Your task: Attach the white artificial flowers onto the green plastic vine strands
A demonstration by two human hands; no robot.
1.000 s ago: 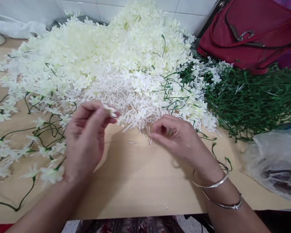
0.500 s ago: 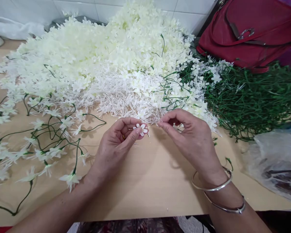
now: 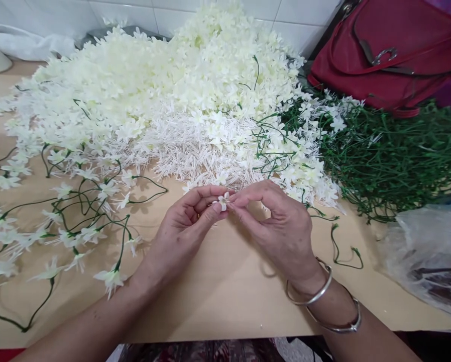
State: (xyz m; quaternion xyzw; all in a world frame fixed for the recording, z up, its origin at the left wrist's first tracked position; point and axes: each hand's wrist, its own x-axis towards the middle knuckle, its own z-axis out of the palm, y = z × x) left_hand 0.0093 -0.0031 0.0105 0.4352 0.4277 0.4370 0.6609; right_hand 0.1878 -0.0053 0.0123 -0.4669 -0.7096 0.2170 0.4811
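Observation:
Between the thumb and fingers of my left hand (image 3: pixel 195 216) is a small white artificial flower (image 3: pixel 223 201), its petals facing up. My right hand (image 3: pixel 272 216) is closed in a pinch, its fingertips right against the flower's right side. Whatever sits in that pinch is too small and covered to make out. Just beyond both hands lies a heap of thin white stamen pieces (image 3: pixel 188 146). Behind it rises a big pile of cream-white artificial petals (image 3: pixel 135 85). Left of my left hand, several white flowers on curved green stems (image 3: pixel 110 279) are spread over the table.
A dense bunch of green stems (image 3: pixel 399 156) lies at the right, below a red handbag (image 3: pixel 364 55). A clear plastic bag (image 3: pixel 429 251) is near the right edge. Loose green stems (image 3: pixel 336 251) rest on the tan table (image 3: pixel 210 301). White wall tiles (image 3: pixel 123 15) stand behind.
My right hand has moved left, its pinched fingertips now meeting the flower in my left hand. The flower has tilted slightly. The view has shifted a little, uncovering loose stems at the right.

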